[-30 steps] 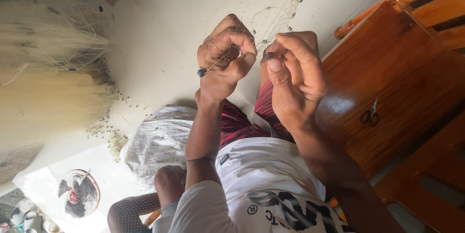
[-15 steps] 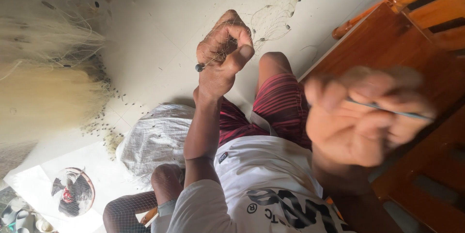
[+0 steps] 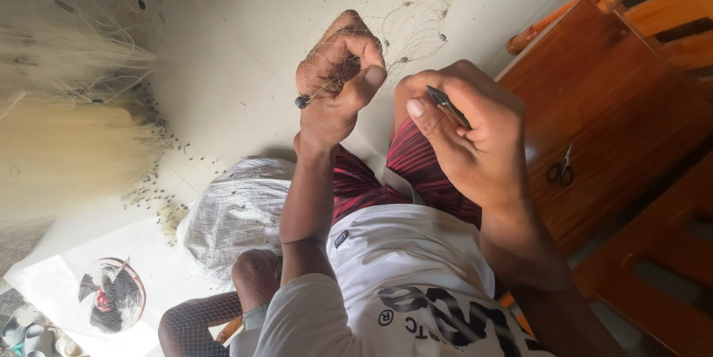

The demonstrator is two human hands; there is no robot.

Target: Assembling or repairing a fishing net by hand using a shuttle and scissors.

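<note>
Net mending, mid-stitch. The left hand (image 3: 338, 79) is clenched around a gathered bunch of fine fishing net (image 3: 416, 15), thumb pressed over the strands, a small dark sinker (image 3: 301, 102) protruding at its edge. The right hand (image 3: 468, 130) pinches a slim dark netting needle (image 3: 448, 107) between thumb and fingers, just beside the left fist — the knotting step appears to be under way. The next move likely calls for keeping the mesh taut while the needle passes cleanly through a loop. Setting: pale tiled floor (image 3: 238, 53), heaped net (image 3: 67, 134) at one side, wooden furniture (image 3: 616, 97) bearing scissors (image 3: 561, 170).
</note>
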